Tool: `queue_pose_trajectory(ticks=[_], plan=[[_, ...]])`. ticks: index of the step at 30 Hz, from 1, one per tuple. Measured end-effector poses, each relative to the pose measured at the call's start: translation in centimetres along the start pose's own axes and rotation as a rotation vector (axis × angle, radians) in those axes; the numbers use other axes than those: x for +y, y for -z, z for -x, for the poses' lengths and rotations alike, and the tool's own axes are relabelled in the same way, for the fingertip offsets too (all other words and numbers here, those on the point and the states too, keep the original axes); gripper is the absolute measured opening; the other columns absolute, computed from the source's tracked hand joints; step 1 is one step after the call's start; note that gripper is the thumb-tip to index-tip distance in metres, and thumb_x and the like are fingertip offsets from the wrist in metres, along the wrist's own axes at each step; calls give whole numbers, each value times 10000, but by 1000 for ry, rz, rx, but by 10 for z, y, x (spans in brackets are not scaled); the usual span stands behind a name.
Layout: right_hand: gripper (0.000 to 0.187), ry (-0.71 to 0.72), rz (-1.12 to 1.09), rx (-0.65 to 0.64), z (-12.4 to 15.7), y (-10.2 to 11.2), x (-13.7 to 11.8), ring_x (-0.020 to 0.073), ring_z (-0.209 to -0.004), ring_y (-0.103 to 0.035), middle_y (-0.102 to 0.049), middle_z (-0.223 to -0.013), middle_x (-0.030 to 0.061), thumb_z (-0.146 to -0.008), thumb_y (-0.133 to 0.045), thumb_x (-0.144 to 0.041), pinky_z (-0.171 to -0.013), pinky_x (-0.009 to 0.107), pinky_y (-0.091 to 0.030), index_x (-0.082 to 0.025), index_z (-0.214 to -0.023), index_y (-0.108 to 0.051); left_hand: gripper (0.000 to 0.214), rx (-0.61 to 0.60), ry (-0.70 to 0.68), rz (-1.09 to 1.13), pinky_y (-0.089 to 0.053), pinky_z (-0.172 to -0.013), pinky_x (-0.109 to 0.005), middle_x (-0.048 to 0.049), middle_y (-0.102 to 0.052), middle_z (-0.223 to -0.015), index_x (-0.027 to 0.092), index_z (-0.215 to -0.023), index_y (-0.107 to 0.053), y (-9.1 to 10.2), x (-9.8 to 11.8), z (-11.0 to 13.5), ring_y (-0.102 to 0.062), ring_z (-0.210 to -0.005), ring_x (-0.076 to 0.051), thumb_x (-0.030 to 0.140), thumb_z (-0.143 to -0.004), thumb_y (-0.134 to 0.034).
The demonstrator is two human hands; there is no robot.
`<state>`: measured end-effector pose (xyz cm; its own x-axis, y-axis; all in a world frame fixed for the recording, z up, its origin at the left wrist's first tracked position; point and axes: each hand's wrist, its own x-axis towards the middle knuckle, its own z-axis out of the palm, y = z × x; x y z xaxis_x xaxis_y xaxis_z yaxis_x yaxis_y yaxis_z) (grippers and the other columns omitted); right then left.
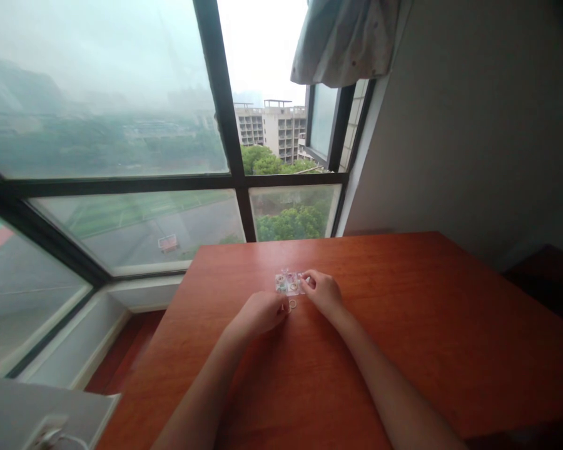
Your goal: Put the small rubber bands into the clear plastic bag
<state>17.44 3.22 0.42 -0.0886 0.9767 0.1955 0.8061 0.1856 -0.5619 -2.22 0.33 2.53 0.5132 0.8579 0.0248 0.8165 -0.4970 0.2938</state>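
Big dark-framed windows (169,181) fill the far side of the room, showing hazy buildings and green treetops, with one bunched curtain (344,40) hanging at the top beside a plain grey wall (473,125). Below them stands one reddish-brown wooden table (426,325), and both of the person's bare forearms stretch across it toward its far middle. At the near left corner of the view sits a pale surface with a white cable (51,434) on it. The left hand (260,314) rests on the tabletop with its fingers curled inward; whether it pinches anything cannot be told. The right hand (323,292) lies just beside it, its fingertips closed on the right edge of one small clear plastic sheet (288,282) printed with coloured figures, too small to count. That sheet lies flat on the wood, just beyond the left hand and directly left of the right fingertips. One small metal ring (292,304) lies on the table between the two hands, just in front of the left fingertips and nearer than the sheet; whether the fingers touch it cannot be made out.
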Motion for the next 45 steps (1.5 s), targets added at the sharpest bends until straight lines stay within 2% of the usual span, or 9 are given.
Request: queue_pose_trajectory(ticks=[6,8,13,17,22,28,36,41,45], plan=[[168,5,-3,-18,3,4,2,136,-648,-570,-661,-721,6,-862,-557,-320,-610,223,-346,-213,-899,-681,132,-29,-13,-22,-323,-553,-236,-21,-660,-700,227,-720,-647,2,4,0,-568,-600,-154,174,-768,-536],[170,10,5,-48,4,5,3,137,-651,-572,-660,-717,9,-862,-555,-323,-603,221,-345,-215,-892,-684,128,-2,-17,-12,-313,-556,-234,-17,-657,-711,226,-735,-645,6,4,0,-562,-608,-149,174,-771,-534],[163,52,-21,-142,8,12,4,138,-682,-589,-680,-750,16,-845,-571,-313,-618,212,-360,-216,-891,-694,114,127,38,42,-323,-580,-215,-14,-645,-769,216,-785,-629,13,3,-3,-543,-631,-126,194,-800,-518],[159,102,-5,-241,13,14,-2,139,-712,-606,-696,-775,17,-842,-565,-287,-635,213,-363,-215,-870,-704,103,269,43,69,-334,-597,-212,-4,-624,-778,211,-816,-611,10,3,-9,-523,-644,-116,216,-828,-508],[222,113,82,-304,18,9,-15,171,-800,-626,-712,-871,34,-852,-574,-413,-667,235,-391,-237,-870,-708,128,417,63,84,-346,-618,-214,4,-583,-724,206,-799,-605,0,2,-20,-507,-648,-115,217,-851,-489],[281,39,211,-277,21,3,-26,206,-855,-639,-706,-924,60,-865,-544,-479,-714,276,-425,-246,-907,-695,121,391,87,112,-373,-632,-219,-7,-608,-771,207,-805,-615,-3,-3,-25,-527,-663,-122,213,-840,-499],[222,79,269,-296,26,7,-32,216,-855,-649,-705,-950,94,-869,-502,-328,-706,289,-432,-228,-949,-683,137,415,71,128,-384,-631,-224,-6,-590,-756,205,-804,-617,2,-12,-16,-544,-666,-127,254,-858,-500],[216,88,290,-310,24,7,-28,233,-833,-654,-710,-921,99,-844,-521,-336,-686,300,-432,-225,-911,-694,127,358,34,122,-378,-624,-217,-17,-606,-767,198,-803,-621,8,-11,-11,-532,-659,-122,212,-836,-500],[196,34,284,-275,21,8,-23,230,-842,-652,-712,-920,85,-838,-544,-339,-694,293,-425,-241,-896,-704,96,232,29,91,-348,-589,-212,-15,-633,-769,200,-797,-625,14,-7,-6,-535,-638,-119,186,-794,-530]])
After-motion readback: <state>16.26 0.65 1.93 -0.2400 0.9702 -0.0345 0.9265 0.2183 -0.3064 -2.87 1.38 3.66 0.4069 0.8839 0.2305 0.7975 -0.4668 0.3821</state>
